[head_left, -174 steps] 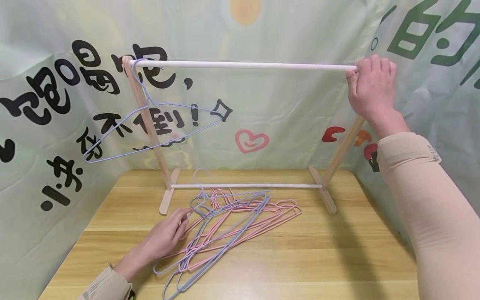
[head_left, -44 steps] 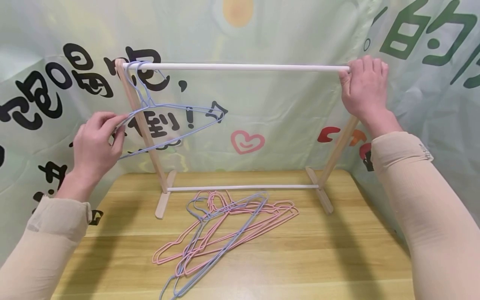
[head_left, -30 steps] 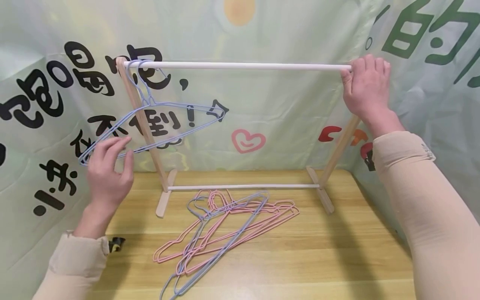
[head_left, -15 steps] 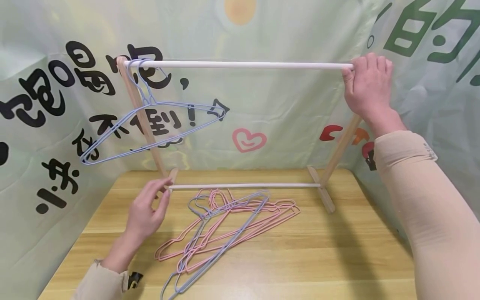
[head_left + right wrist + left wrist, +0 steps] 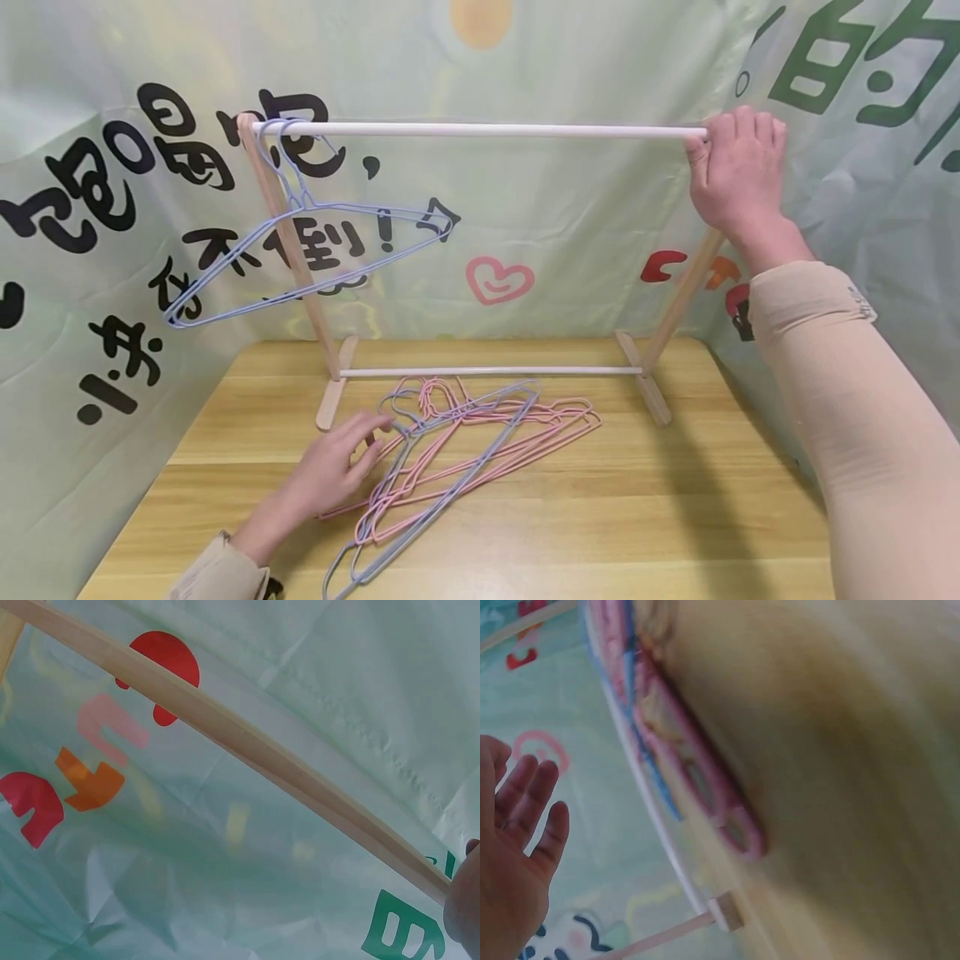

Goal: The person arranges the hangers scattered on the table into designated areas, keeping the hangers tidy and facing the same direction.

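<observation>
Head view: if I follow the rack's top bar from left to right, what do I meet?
Wooden left post → hooks of two blue hangers → bare stretch of white bar → right hand, at the bar's far end.

Pale green printed cloth (image 5: 600,208) wraps the back and both sides, right side visibly creased. Left and back carry bold black lettering (image 5: 108,394); back also has a pink outlined heart (image 5: 500,280) and a yellow-orange oval (image 5: 482,21) at the top edge. Big green character (image 5: 820,72) upper right, cut by frame. Red mark (image 5: 652,267) and orange mark (image 5: 723,271) lower right of back. Table (image 5: 600,508) is light wood-look, grain running crosswise, far edge close to the cloth. Light is soft; pale glare (image 5: 525,537) on near tabletop, blurry shadow (image 5: 708,492) down the right. Left wrist view: tabletop blurred.
</observation>
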Demonstrator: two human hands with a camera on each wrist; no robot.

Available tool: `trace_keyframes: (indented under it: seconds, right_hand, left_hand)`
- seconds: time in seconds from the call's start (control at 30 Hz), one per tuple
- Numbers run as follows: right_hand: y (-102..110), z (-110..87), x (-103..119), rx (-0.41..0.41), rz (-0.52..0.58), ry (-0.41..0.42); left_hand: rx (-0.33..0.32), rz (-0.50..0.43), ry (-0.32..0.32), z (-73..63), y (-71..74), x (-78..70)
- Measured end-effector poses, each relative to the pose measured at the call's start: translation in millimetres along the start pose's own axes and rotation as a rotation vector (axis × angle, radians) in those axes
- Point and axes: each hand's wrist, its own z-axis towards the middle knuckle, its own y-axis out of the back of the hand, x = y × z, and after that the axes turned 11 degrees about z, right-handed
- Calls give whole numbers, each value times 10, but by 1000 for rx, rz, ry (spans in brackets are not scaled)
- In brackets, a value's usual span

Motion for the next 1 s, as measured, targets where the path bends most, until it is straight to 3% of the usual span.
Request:
trace_keyframes:
  seconds: [0.17,0.47,0.87,1.0]
  right_hand:
    - [-7,-6,-12,5,-2,-4]
    - [-7,-3,-7,6,-3,-2]
    - [-10,0,-7,15,-3,-12]
    - [-17,6,-15,9,-3,0]
  left_hand:
    - [162,3,36,-54,-91,21]
    - [385,46,69,-109,-190,84]
    - [476,25,112,-117,-237,91]
    - [478,-9,120,-105,-237,83]
